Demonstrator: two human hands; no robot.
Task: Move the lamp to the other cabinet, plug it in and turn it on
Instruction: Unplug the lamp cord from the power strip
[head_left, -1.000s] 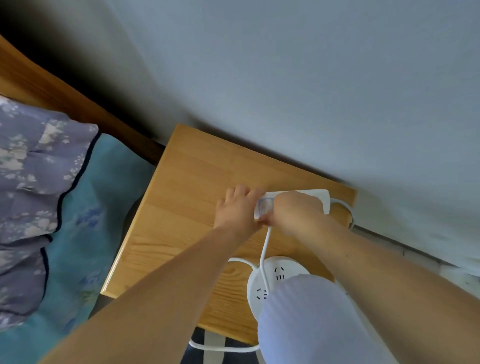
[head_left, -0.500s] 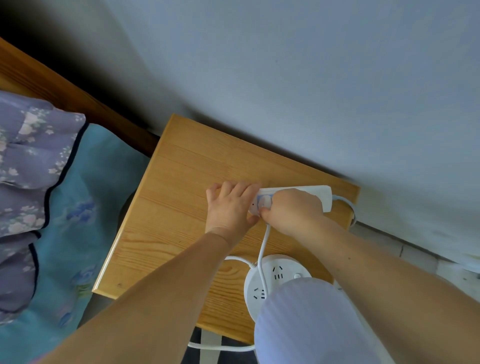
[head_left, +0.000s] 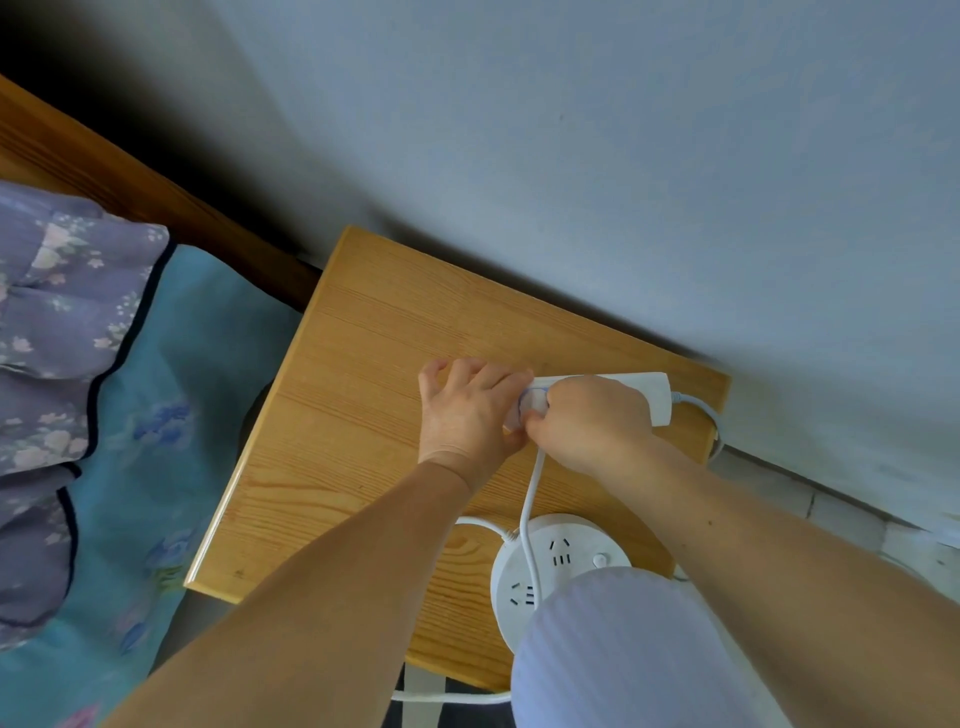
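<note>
On the wooden cabinet (head_left: 363, 415) a white power strip (head_left: 657, 395) lies near the wall. My left hand (head_left: 467, 415) presses down on the strip's left end and steadies it. My right hand (head_left: 592, 421) pinches the white plug (head_left: 535, 401) against the strip; how deep the plug sits is hidden by my fingers. From the plug a white cord (head_left: 530, 493) runs to the lamp's round white base (head_left: 561, 551), which has sockets and a button on top. The lamp's pale shade (head_left: 623, 649) fills the foreground and covers part of the base.
The cabinet stands against a grey wall (head_left: 571, 182). A bed with a teal sheet (head_left: 171, 395) and a floral pillow (head_left: 52, 312) lies along its left side. The strip's own cable (head_left: 706, 415) drops over the right edge. Another loop of white cord (head_left: 452, 697) hangs below the front edge.
Both hands stay at the strip's left end. My left hand has shifted slightly and lies flatter over it, while my right hand keeps its grip on the plug.
</note>
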